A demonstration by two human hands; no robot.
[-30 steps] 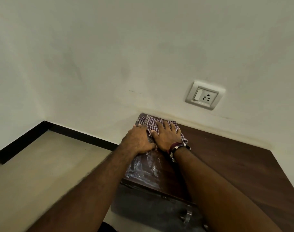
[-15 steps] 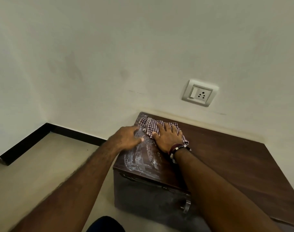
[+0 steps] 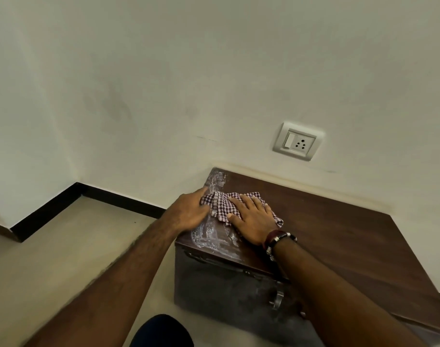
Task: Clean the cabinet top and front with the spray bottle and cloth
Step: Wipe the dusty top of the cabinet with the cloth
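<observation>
**Both hands on the cloth at the cabinet's left end**

A pale wall (image 3: 163,71) runs behind a low, dark wooden cabinet (image 3: 339,234) that stands on a beige floor (image 3: 63,246), with black skirting (image 3: 101,194) along the wall's foot. A white switch-and-socket plate (image 3: 298,141) sits on the wall just above the cabinet's back edge. The left end of the cabinet top shows whitish wet smears (image 3: 213,236), near the front edge and again in the back corner. A checked cloth (image 3: 221,204) lies bunched on that smeared part. The right hand (image 3: 251,221), beaded bands (image 3: 279,240) at its wrist, presses flat on the cloth with fingers spread and straight. The left hand (image 3: 188,211) rests at the cabinet's left edge, its fingertips touching the cloth's left side, fingers extended and clasping nothing. On the dusty front below hangs a metal handle (image 3: 277,298).
</observation>
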